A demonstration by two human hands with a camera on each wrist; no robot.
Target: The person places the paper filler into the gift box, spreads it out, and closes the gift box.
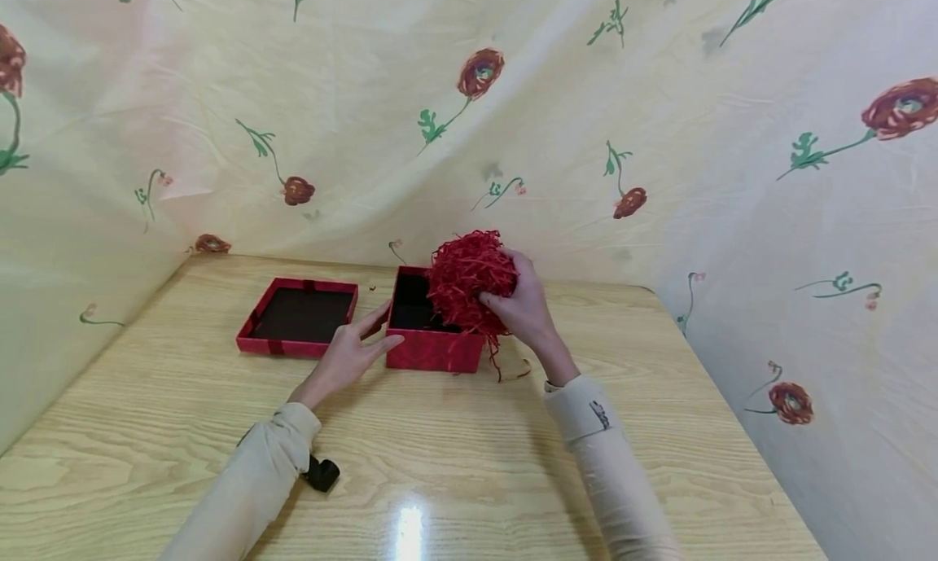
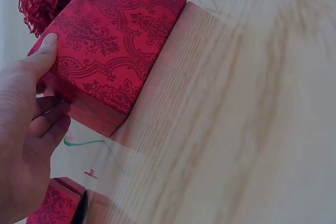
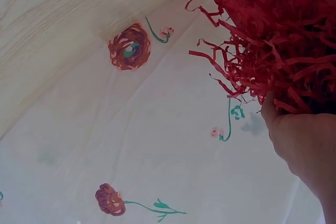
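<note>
A red patterned gift box (image 1: 434,352) stands on the table, its dark inside facing up. My left hand (image 1: 350,359) grips its left front corner; in the left wrist view the thumb (image 2: 46,51) lies on the front face and the fingers bend along the side. Over the box's right part my right hand (image 1: 522,300) holds a big bundle of red shredded paper (image 1: 469,280). Strands dangle from it past the box's right side. The right wrist view shows the thumb of the right hand (image 3: 307,140) against the shreds; its other fingers are mostly hidden.
Left of the box lies the lid (image 1: 304,321), inner side up, with dark ribbon on its rim. A small black object (image 1: 321,473) is by the left sleeve. Stray red shreds (image 1: 523,371) lie on the wooden table (image 1: 454,447). Flowered cloth (image 1: 366,121) hangs behind.
</note>
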